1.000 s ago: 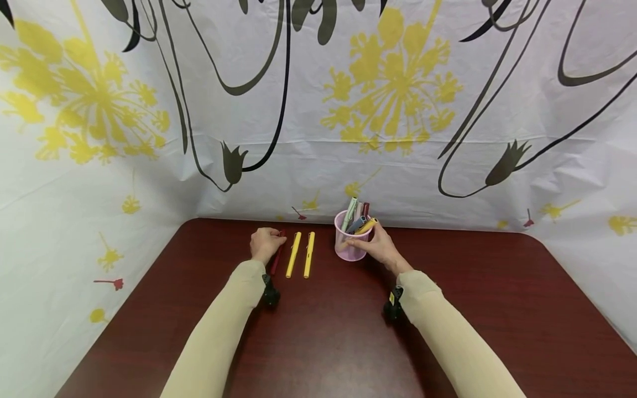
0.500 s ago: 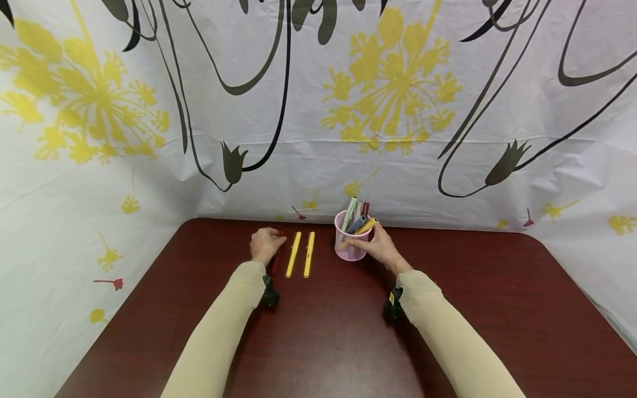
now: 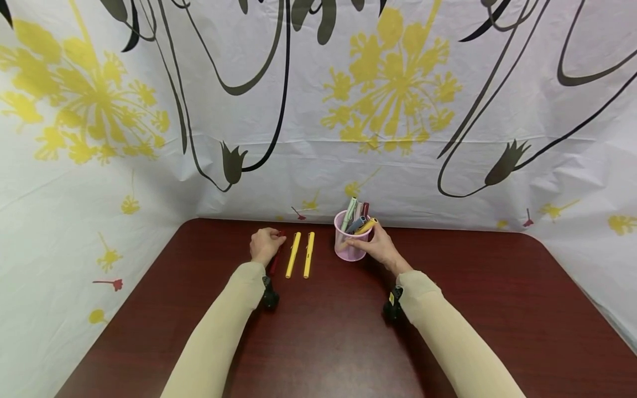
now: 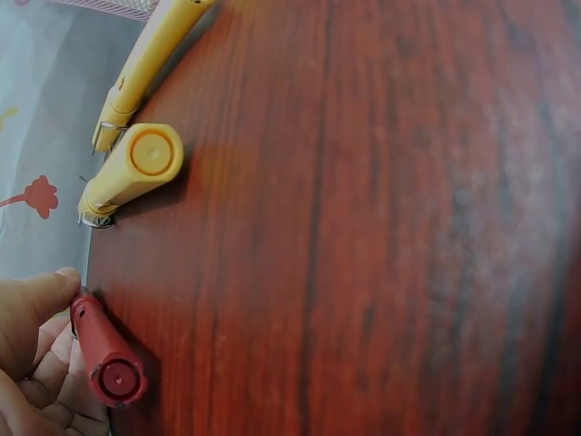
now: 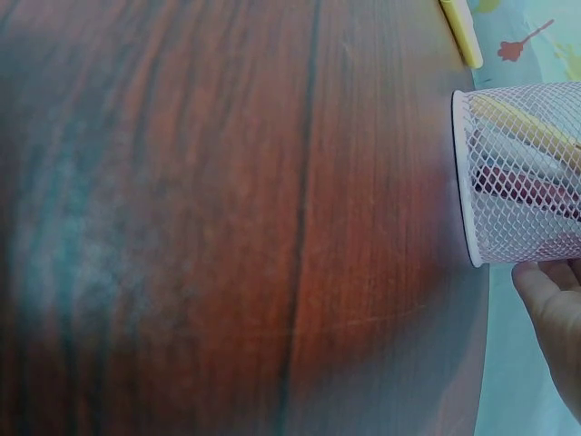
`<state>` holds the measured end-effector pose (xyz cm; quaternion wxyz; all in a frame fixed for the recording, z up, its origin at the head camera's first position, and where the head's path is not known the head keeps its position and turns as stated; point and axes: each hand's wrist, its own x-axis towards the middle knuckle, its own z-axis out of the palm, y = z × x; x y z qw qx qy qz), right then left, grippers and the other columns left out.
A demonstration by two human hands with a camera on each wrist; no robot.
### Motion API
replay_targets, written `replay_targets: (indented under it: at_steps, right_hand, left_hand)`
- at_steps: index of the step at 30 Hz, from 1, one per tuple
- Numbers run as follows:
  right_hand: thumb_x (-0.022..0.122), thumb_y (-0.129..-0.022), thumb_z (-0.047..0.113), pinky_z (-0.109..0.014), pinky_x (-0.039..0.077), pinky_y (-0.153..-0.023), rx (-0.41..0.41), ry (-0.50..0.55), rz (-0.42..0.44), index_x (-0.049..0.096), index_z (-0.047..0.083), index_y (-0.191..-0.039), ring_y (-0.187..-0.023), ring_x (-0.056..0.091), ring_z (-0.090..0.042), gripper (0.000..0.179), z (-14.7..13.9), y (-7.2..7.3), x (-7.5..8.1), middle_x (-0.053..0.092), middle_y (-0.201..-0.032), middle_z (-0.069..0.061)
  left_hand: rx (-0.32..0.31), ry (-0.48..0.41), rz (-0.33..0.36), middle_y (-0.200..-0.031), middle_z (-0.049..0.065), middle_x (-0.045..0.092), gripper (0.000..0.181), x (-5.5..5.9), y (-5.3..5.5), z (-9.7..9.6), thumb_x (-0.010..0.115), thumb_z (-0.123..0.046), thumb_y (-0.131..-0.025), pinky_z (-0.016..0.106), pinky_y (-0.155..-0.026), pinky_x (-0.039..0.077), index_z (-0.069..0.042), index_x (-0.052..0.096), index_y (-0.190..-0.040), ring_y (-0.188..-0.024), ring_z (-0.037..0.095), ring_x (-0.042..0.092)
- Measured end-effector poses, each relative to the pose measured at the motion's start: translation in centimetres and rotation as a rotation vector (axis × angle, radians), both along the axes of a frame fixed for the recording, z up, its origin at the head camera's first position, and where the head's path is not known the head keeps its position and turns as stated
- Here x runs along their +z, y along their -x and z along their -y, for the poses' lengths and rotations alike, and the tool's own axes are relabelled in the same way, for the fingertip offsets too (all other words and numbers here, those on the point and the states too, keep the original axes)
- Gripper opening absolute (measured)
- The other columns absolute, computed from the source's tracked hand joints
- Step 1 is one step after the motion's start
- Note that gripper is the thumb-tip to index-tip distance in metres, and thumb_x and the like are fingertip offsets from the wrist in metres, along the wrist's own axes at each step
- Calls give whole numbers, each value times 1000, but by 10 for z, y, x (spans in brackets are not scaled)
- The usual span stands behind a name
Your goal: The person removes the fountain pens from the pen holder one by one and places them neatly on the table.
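My left hand pinches a dark red pen near its far end, with the pen lying along the tabletop. To its right lie two yellow pens, roughly side by side and apart from each other. A pink mesh pen cup stands upright further right. My right hand grips the cup from its right side, thumb in front. Green, blue, red and yellow pens lean inside it; the right wrist view shows some through the mesh wall. The hand hides part of the cup's right side.
The dark reddish-brown wooden table has rounded far corners. Behind it hangs a white sheet printed with yellow and dark flowers, close to the far edge. A small dark camera sits on each wrist, the right one below the cup.
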<state>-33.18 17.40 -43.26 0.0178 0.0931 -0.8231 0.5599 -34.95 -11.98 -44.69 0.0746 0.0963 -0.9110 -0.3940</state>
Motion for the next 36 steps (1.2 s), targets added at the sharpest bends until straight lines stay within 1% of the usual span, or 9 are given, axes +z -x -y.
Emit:
replay_targets:
  at_steps: [2, 5, 11, 15, 19, 22, 26, 31, 36]
  right_hand:
    - [82, -73, 17, -48, 32, -107, -6, -2, -1, 39, 3, -133, -126, 40, -30, 75, -1, 4, -5, 48, -131, -19]
    - [83, -72, 19, -47, 34, -106, -4, -10, -8, 40, 5, -131, -125, 41, -29, 74, -2, 6, -6, 49, -129, -17]
    - [82, -72, 20, -49, 35, -105, -1, -12, -17, 39, 5, -131, -124, 42, -30, 75, -2, 5, -6, 49, -129, -18]
    - [82, -73, 20, -48, 35, -105, -3, -9, -10, 39, 4, -131, -123, 42, -29, 73, -1, 4, -7, 49, -129, -18]
    - [79, -75, 15, -47, 34, -105, 1, -2, 8, 39, 2, -132, -123, 42, -30, 71, 2, -6, 5, 48, -129, -20]
    - [77, -76, 9, -49, 33, -105, 11, 5, 20, 37, -2, -133, -125, 40, -33, 70, 5, -16, 19, 46, -131, -23]
    - [76, -78, 8, -51, 33, -106, 20, 6, 18, 35, -3, -134, -127, 38, -36, 70, 6, -23, 27, 45, -132, -25]
    - [75, -79, 9, -50, 33, -106, 19, -2, 28, 35, -3, -134, -129, 37, -35, 70, 7, -25, 29, 44, -134, -25]
    - [75, -79, 8, -50, 32, -106, 16, -9, 19, 35, -3, -135, -128, 38, -35, 70, 7, -23, 27, 45, -133, -25]
  left_hand:
    - [-7, 9, -8, -106, 12, 70, 35, 0, 0, 0, 70, -26, -85, 42, -79, 51, -6, 67, -115, -92, 26, 66]
    - [-13, 14, -17, -105, 12, 70, 35, 1, 0, 1, 70, -25, -85, 42, -78, 52, -5, 67, -114, -91, 26, 66]
    - [-1, 11, -25, -106, 13, 69, 37, -1, -2, 0, 70, -26, -86, 42, -77, 52, -4, 66, -116, -91, 27, 66]
    - [9, 4, -32, -107, 15, 68, 39, -2, -4, 0, 69, -27, -86, 43, -78, 52, -3, 65, -117, -93, 28, 65]
    - [-6, -41, -50, -111, 16, 67, 41, -1, -5, 3, 68, -28, -87, 44, -83, 50, -3, 63, -120, -98, 29, 64]
    - [-43, -98, -100, -113, 17, 65, 42, 0, -4, 4, 67, -28, -88, 44, -85, 51, -4, 61, -123, -101, 29, 63]
    - [-117, -199, -190, -115, 16, 65, 42, 7, -3, -4, 67, -25, -89, 42, -83, 53, -3, 60, -124, -102, 29, 64]
    - [-208, -306, -268, -112, 14, 67, 39, 22, -8, -27, 67, -21, -88, 38, -80, 54, -3, 62, -122, -101, 27, 65]
    - [-284, -349, -288, -110, 12, 68, 37, 35, -14, -52, 70, -19, -86, 34, -79, 55, -4, 63, -120, -99, 25, 66]
